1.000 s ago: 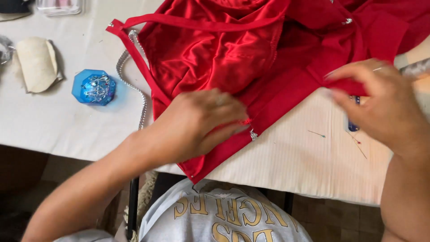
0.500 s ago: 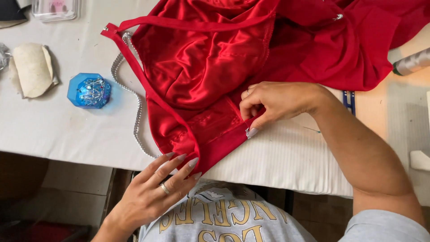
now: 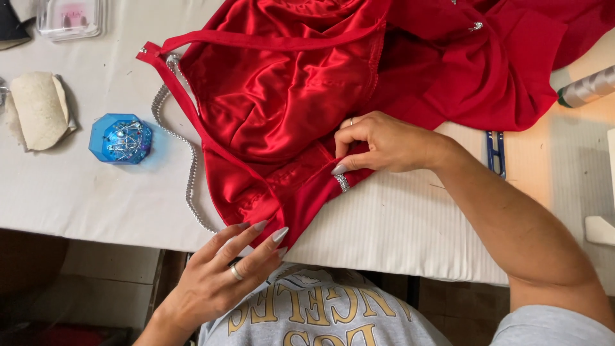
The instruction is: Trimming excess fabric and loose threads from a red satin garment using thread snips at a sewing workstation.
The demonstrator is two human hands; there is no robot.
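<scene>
A shiny red satin garment (image 3: 301,96) lies spread over the white table (image 3: 96,192), with a silver rhinestone trim (image 3: 182,160) curving along its left edge. My right hand (image 3: 378,144) pinches the garment's lower hem between thumb and fingers, beside a short bit of rhinestone trim (image 3: 343,183). My left hand (image 3: 221,275) is at the table's near edge, fingers spread, its fingertips touching the lowest corner of the red fabric.
A blue faceted container of pins (image 3: 120,138) sits left of the garment. Further left lies a beige fabric pad (image 3: 38,109). A clear plastic box (image 3: 69,16) is at the top left. Blue-handled snips (image 3: 494,152) and a grey thread spool (image 3: 586,86) are on the right.
My left hand came off the fabric and dropped to the table's near edge. My right hand moved left from the table's right side and took hold of the hem.
</scene>
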